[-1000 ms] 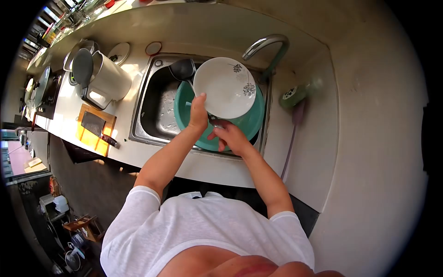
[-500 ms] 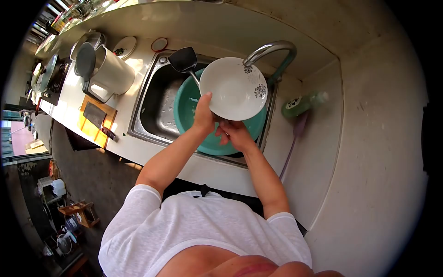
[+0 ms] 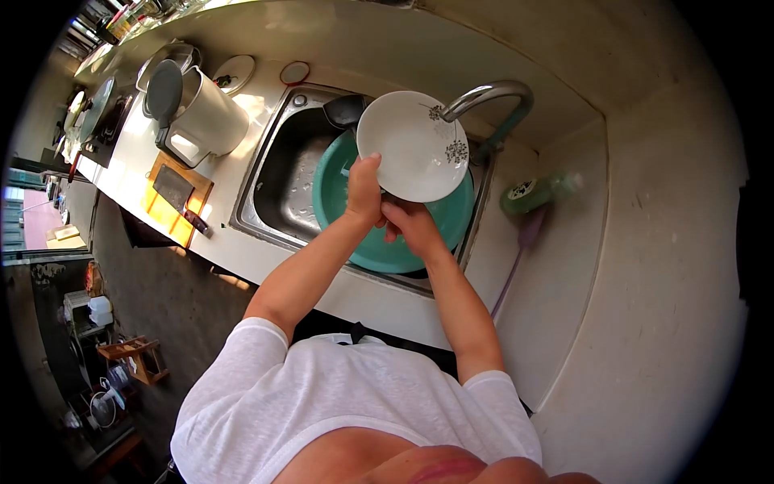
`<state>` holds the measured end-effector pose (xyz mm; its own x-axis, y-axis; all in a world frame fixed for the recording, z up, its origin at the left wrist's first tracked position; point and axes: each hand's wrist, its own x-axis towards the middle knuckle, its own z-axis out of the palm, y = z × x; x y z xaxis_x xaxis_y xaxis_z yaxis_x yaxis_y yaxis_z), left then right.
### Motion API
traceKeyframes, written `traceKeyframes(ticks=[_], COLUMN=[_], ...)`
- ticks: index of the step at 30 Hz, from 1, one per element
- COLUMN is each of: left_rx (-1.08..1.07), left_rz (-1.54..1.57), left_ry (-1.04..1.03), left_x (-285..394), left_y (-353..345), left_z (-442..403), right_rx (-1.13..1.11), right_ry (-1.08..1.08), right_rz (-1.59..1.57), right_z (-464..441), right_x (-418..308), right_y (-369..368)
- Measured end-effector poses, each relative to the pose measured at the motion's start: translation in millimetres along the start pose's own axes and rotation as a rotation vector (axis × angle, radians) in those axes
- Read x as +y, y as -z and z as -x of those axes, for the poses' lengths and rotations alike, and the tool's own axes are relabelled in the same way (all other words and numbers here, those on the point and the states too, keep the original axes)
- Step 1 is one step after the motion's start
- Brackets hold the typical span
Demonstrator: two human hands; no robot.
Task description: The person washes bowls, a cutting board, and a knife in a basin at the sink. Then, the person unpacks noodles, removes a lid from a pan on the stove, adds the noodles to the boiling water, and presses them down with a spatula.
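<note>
White dish (image 3: 413,145) looks clean but is not yet put down; left hand (image 3: 364,192) grips it over the tub (image 3: 387,252), right hand (image 3: 415,230) close by, its hold hidden.

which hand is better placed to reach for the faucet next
Probably the right hand: it is nearer the faucet, while the left hand is farther left, its thumb over the white dish.

White bowl (image 3: 409,149) in the left hand (image 3: 365,192) above a green basin (image 3: 390,248).

A kitchen, with a sink (image 3: 279,211), faucet (image 3: 493,91) and cleaver (image 3: 172,188).
</note>
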<state>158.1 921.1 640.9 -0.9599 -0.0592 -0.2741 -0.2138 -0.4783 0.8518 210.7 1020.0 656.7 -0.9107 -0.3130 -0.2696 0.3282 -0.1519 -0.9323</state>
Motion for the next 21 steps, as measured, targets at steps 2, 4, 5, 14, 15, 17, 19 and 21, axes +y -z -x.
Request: traceKeyframes(ticks=[2,4,5,14,15,17,19,21], left_rx=[-0.030,-0.063,-0.075,-0.089,-0.070,-0.064,-0.058,-0.062], left_rz=[-0.036,-0.073,-0.070,-0.036,-0.033,-0.021,-0.012,0.003], left_ry=[0.038,0.078,0.067,-0.105,-0.102,-0.099,-0.096,-0.083], left_x=[7,11,11,20,22,26,30,31], left_y=[3,5,5,-4,-5,-7,-7,-8], left_z=[3,4,4,5,6,8,10,10], right_rx=[-0.002,0.024,0.024,0.173,0.234,0.515,0.819,0.831], right_ry=[0.000,0.003,0.003,-0.098,-0.119,0.052,0.140,0.150], right_rz=[0.022,0.020,0.021,0.191,0.198,0.127,0.191,0.390], right_z=[1,2,3,24,24,14,-12,-34], right_x=[0,1,0,23,27,28,18,1], right_y=[-1,-2,-2,49,69,113,154,191])
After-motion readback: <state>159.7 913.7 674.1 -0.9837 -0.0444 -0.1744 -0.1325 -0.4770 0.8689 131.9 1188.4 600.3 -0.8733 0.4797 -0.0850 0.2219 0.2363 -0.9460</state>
